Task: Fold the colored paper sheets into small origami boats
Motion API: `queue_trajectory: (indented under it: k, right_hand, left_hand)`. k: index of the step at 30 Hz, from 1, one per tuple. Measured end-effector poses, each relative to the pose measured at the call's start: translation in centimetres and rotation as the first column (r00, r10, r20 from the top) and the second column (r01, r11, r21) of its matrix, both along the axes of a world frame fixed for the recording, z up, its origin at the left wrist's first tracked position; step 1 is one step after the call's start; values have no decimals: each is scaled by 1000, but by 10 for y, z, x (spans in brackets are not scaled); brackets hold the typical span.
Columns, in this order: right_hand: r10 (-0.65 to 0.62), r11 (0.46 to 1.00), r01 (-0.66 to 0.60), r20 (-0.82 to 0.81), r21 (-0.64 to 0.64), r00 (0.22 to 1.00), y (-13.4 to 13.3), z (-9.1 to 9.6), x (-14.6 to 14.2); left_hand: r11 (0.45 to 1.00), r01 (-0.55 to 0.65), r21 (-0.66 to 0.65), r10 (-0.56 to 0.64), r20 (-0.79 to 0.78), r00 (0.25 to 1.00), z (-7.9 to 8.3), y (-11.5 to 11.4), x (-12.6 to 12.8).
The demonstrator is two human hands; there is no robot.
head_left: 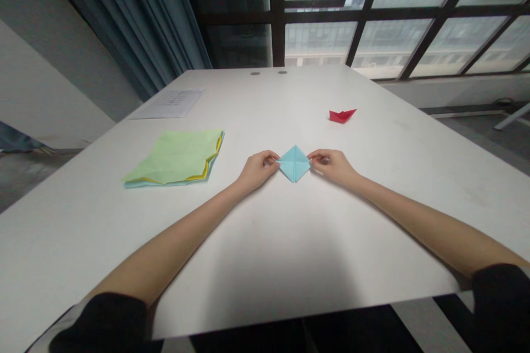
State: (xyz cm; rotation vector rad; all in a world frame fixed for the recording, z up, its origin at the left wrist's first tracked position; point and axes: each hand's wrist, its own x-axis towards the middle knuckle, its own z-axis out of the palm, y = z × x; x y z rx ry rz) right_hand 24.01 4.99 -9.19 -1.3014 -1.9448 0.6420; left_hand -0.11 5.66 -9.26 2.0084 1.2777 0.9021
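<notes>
A light blue paper folded into a diamond shape (293, 163) lies on the white table (265, 242) in front of me. My left hand (257, 169) pinches its left corner with fingers closed. My right hand (331, 165) pinches its right corner the same way. Both forearms stretch across the table toward the paper.
A stack of coloured paper sheets (177, 158), green on top, lies to the left. A red folded paper boat (342, 116) sits farther back on the right. A white printed sheet (169, 103) lies at the far left. Windows and a blue curtain stand behind the table.
</notes>
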Motion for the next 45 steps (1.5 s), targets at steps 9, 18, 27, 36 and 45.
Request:
queue_trajectory:
  k: [9, 18, 27, 36, 45]
  right_hand:
    - [34, 989, -66, 233, 131, 972, -2, 1, -3]
    - [82, 967, -137, 242, 217, 967, 0, -4, -3]
    - [241, 947, -279, 223, 159, 945, -6, 0, -3]
    - [287, 917, -345, 267, 203, 920, -6, 2, -2]
    - [272, 844, -425, 420, 328, 866, -6, 2, -2]
  left_hand:
    - [971, 54, 234, 10, -262, 965, 5, -5, 5]
    - [958, 101, 269, -11, -318, 948, 2, -4, 4]
    - [940, 154, 305, -48, -328, 944, -1, -4, 3]
    - [912, 220, 345, -85, -365, 927, -1, -7, 3]
    - [833, 410, 372, -211, -471, 857, 6, -16, 9]
